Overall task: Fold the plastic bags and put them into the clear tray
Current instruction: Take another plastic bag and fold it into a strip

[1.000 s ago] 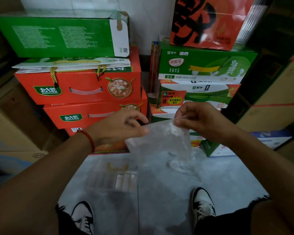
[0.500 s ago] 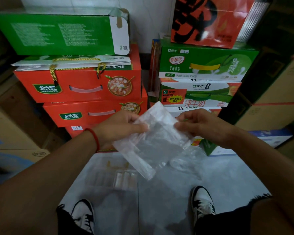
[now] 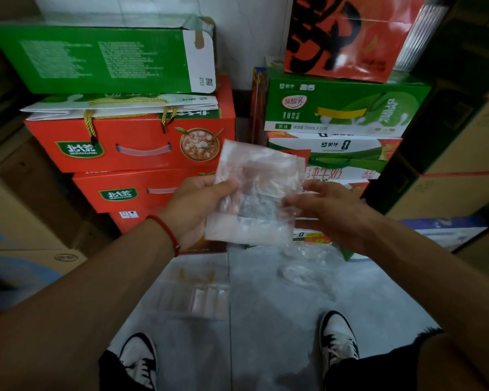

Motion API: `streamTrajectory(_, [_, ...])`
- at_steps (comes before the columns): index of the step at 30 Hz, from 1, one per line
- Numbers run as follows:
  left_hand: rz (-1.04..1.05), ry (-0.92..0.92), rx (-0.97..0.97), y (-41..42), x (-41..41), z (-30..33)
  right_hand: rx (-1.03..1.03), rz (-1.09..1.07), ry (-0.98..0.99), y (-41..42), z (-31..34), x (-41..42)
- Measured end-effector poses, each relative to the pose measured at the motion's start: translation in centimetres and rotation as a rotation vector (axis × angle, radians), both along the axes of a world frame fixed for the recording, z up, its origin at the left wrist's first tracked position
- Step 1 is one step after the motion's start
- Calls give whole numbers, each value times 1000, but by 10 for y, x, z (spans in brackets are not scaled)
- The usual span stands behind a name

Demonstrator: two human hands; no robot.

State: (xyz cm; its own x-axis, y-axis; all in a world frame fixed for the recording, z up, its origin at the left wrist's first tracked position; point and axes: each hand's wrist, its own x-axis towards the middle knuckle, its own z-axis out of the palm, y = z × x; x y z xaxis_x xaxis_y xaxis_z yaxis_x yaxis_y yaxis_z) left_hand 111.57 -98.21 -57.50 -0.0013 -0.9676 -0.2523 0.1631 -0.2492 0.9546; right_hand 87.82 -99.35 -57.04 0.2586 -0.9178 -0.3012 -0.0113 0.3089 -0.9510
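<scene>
Head view. Stacked cartons against the wall. Left stack: a green carton with fine print too small to read and a QR code on its white end flap; under it two red cartons with a green "北大荒" badge and a bowl picture. Right stack: a green milk-drink carton printed "酸酸乳", "乳味饮品", "250mL X 20"; below it a carton reading "纯牛奶". Top right, a red bag with large black brush lettering, illegible.

The plastic bag, clear and partly folded, is held in the air between both hands, in front of the cartons. Its long axis runs near vertical, top edge tipped slightly away and rightward.

Left hand: thumb over the bag's left edge, pinching it. Right hand: fingers curled at the right edge, holding it.

Clear tray lies on the grey floor below, well apart from the bag. More loose clear plastic lies right of the tray.
</scene>
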Motion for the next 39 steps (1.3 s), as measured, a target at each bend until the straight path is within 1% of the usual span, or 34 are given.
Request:
streamTrajectory(3, [50, 20, -9, -1, 1, -1, -90, -102, 66, -5, -1, 6])
streamTrajectory(8, [171, -133, -112, -4, 11, -7, -204, -186, 131, -7, 4, 7])
streamTrajectory(11, [137, -200, -187, -4, 17, -9, -324, -181, 200, -2, 7, 7])
streamTrajectory(15, [75, -252, -294, 1, 15, -3, -461, -157, 243, -2, 10, 5])
streamTrajectory(18, [40, -345, -361, 3, 15, 0, -504, -155, 312, -5, 9, 2])
streamTrajectory(22, [68, -497, -442, 6, 16, -4, -579, -107, 492, -7, 7, -4])
streamTrajectory(28, [91, -625, -537, 4, 14, -2, -661, -105, 568, -12, 6, -9])
streamTrajectory(31, [16, -752, -517, 3, 16, -2, -695, -46, 667, -13, 7, -16])
streamTrajectory(34, [-149, -861, -517, 0, 16, -2, -737, 143, 816, -12, 11, -19])
streamTrajectory(36, [-279, -870, -540, 0, 14, -3, -765, 248, 856, -7, 12, -14])
streamTrajectory(39, [-401, -831, -542, 3, 9, -3, -806, 360, 829, 1, 12, 5])
